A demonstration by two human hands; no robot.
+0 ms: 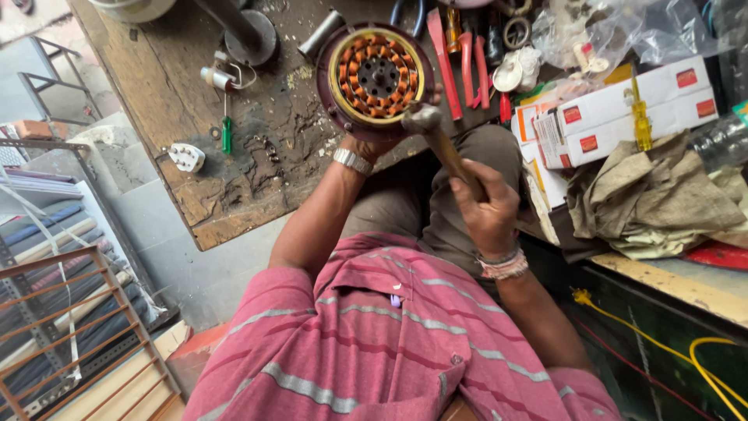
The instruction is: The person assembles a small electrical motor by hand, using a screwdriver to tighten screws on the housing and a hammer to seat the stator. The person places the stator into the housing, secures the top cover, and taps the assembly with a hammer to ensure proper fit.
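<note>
Our right hand (487, 209) gripped the hammer (442, 143), its head up-left on the motor stator (376, 76); left hand (372, 145) clasped that stator's near rim

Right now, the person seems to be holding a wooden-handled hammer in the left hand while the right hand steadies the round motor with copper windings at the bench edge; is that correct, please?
Not quite: the hands are swapped. The head view shows the right hand gripping the wooden-handled hammer, while the left hand steadies the round motor with copper windings at the edge of the bench.
</note>
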